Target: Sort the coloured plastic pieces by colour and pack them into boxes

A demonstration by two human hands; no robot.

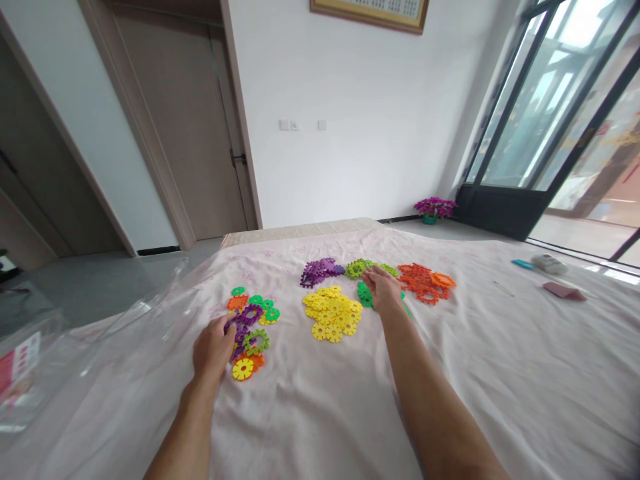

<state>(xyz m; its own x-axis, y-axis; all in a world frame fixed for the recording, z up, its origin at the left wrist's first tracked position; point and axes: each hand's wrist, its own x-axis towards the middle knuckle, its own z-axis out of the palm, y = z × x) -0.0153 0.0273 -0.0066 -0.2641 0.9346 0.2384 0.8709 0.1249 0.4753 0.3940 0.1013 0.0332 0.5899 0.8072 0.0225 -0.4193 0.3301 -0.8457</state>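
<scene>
My left hand (214, 348) rests at the left side of a mixed pile of plastic snowflake discs, its index finger stretched out and touching a purple disc (250, 314). Orange, green and yellow discs lie in the same pile, with a yellow disc (243, 369) at its near end. Over the green discs (365, 295) reaches my right hand (383, 287), fingers pressed together at the edge of the light-green discs (357, 268). Whatever its fingertips hold is hidden. Between the hands lies a heap of yellow discs (333, 312).
Purple discs (319, 271) sit behind the yellow heap, orange-red discs (424, 283) right of my right hand. A clear plastic bag (110, 333) lies at the left. Small items, including a pinkish packet (564, 291), lie at the right on the rumpled sheet (310, 413).
</scene>
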